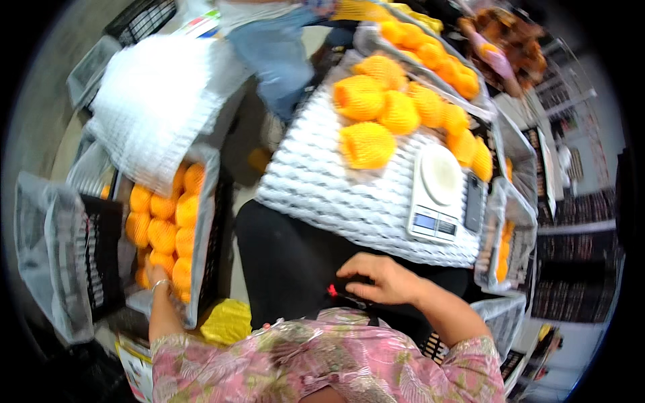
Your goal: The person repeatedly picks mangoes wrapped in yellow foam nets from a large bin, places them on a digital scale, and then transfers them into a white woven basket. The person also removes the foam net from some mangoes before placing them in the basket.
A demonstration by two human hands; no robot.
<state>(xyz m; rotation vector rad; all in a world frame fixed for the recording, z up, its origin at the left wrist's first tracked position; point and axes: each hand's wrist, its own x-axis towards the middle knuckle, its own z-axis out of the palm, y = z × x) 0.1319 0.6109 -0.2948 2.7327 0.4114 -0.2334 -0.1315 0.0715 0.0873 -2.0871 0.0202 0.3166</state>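
Observation:
My left hand [155, 276], with a bracelet at the wrist, reaches down into a lined crate [209, 201] on my left. It touches the round pieces in orange foam net sleeves [162, 237] packed there in rows; its fingers are partly hidden, so a grip cannot be told. Above my lap hovers my right hand [380, 279], empty, fingers curved and apart. Before me lies a padded white foam-net surface [312, 186]. Several net-wrapped pieces [368, 145] rest loose on it, farther back. A white kitchen scale [437, 194] with a bare round pan stands at its right, beside a dark phone [473, 201].
White foam netting [156, 95] drapes over the left crate's far end. Another lined crate [55, 252] stands farther left. More lined crates [519, 151] holding orange pieces line the right side. A yellow bag [227, 322] lies by my left leg. Other people [272, 55] are at the far side.

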